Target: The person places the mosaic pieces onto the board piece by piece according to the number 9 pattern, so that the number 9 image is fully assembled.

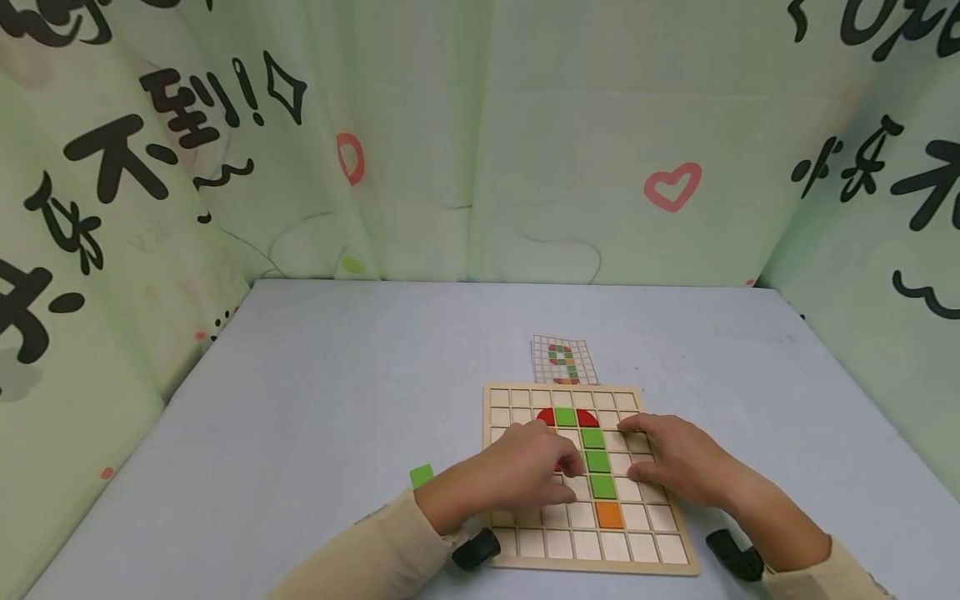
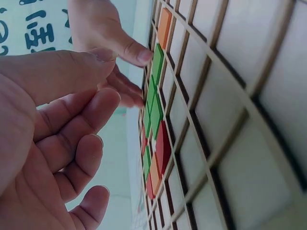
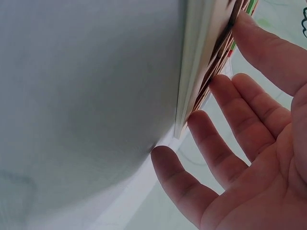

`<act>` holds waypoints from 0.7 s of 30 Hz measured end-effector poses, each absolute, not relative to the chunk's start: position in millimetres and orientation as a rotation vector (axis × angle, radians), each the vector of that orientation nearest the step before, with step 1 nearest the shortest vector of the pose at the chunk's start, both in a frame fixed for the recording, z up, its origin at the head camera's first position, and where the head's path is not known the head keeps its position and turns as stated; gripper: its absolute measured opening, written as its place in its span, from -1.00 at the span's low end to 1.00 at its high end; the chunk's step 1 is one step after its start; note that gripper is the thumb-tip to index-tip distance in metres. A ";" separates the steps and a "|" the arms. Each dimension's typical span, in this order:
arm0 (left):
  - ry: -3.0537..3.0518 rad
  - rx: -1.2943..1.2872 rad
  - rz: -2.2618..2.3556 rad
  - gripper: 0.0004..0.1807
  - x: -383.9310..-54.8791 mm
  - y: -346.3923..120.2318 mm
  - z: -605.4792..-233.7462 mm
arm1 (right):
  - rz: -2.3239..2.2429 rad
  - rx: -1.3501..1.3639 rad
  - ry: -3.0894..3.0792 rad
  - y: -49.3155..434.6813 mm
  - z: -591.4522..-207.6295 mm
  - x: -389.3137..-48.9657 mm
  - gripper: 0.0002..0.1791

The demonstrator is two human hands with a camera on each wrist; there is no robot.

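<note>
A wooden grid board (image 1: 592, 567) lies on the table with coloured tiles set in its squares. Down one column run green tiles (image 1: 597, 461), with an orange tile (image 1: 609, 515) below them. Along the top are a green tile (image 1: 565, 417) and a rounded red tile (image 1: 587, 418) beside it. My left hand (image 1: 517, 471) hovers over the board's left half, fingers loosely bent and holding nothing; it hides some tiles. Another red tile (image 2: 162, 148) appears in the left wrist view. My right hand (image 1: 678, 458) rests its fingertips at the board's right side.
Behind the board lies a gridded pattern card (image 1: 543, 358), its near edge at the board's frame. One loose green tile (image 1: 422, 475) is on the table (image 1: 337, 400) left of the board. A printed curtain (image 1: 562, 125) encloses the table's back and sides.
</note>
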State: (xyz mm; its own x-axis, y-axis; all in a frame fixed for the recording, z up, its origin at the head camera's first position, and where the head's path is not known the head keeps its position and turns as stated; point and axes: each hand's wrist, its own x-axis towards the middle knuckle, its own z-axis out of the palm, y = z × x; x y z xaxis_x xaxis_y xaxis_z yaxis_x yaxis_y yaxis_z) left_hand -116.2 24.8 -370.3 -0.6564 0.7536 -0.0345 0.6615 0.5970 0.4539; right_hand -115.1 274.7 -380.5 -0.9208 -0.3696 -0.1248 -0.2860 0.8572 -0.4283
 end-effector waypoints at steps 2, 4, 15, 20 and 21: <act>2.612 1.149 0.611 -0.81 -116.2 19.6 -369.0 | -0.599 -0.501 2.829 275.2 -380.8 -115.6 -0.40; 2.619 1.128 0.627 -0.81 -116.6 14.6 -368.1 | -0.591 -0.501 2.830 275.6 -381.0 -116.2 -0.39; 2.618 0.957 0.780 -0.84 -120.9 -14.0 -370.2 | -0.572 -0.480 2.829 274.9 -381.2 -117.0 -0.38; 2.605 0.855 0.836 -0.80 -121.1 -27.5 -366.8 | -0.581 -0.485 2.828 274.7 -381.9 -116.8 -0.39; 2.602 0.824 0.844 -0.80 -121.1 -30.1 -366.5 | -0.582 -0.482 2.825 274.5 -382.1 -116.8 -0.38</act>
State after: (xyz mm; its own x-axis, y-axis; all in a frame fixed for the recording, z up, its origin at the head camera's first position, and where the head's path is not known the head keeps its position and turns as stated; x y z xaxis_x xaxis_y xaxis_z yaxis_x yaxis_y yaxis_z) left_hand -121.1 -30.1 -366.5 -0.7966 0.5979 -0.0890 0.4317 0.6658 0.6085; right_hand -116.8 274.5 -382.1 -0.9228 -0.3576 -0.1437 -0.2717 0.8680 -0.4155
